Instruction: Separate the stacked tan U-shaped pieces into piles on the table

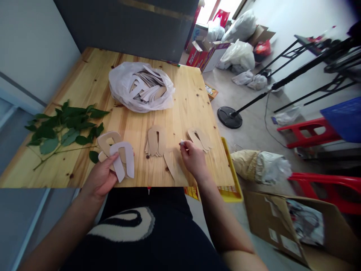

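My left hand [103, 175] is closed on a few flat U-shaped pieces near the table's front edge; a white U-shaped piece [128, 156] lies uppermost, over beige ones. My right hand [193, 156] pinches a small whitish bit [182, 143] between thumb and fingertips, too small to name. Beneath and beside that hand is a flat beige sheet [172, 163]. Two fanned stacks of tan U-shaped pieces rest on the wood: a middle stack [153, 141] between my hands, and a right stack [199, 139] just beyond my right hand.
A white plastic bag [121, 92] full of similar pieces sits farther back on the wooden table [191, 98]. Leafy twigs [70, 122] lie at the left. Right of the table are a yellow crate [235, 184], a stand with a round black base [229, 117] and a cardboard box [270, 222].
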The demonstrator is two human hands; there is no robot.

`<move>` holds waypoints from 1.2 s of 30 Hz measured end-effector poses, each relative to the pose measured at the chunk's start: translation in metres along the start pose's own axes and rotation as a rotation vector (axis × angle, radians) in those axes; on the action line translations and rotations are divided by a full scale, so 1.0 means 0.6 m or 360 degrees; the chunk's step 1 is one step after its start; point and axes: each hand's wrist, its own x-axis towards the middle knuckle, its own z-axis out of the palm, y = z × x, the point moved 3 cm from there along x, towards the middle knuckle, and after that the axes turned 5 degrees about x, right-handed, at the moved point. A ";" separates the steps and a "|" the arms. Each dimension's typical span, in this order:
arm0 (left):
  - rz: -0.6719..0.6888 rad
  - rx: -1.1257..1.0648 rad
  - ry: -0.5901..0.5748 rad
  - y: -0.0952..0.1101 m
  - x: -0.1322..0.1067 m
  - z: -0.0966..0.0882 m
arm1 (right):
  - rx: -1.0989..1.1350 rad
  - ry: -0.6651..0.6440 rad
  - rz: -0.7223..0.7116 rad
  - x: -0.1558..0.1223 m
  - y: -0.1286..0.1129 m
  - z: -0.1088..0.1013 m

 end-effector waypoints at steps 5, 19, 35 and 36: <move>0.0006 -0.0003 -0.0043 -0.001 0.004 -0.004 | 0.0125 -0.0029 0.0029 0.002 -0.008 0.010; -0.0360 0.0087 -0.0380 0.000 0.037 0.068 | 0.1169 -0.0319 0.0520 0.022 -0.018 0.052; -0.0456 0.0098 -0.0501 -0.007 0.063 0.077 | -0.0289 -0.0430 -0.0006 0.117 -0.090 0.083; -0.0460 0.0100 -0.0502 -0.008 0.063 0.077 | -0.0352 -0.0458 -0.0001 0.120 -0.091 0.087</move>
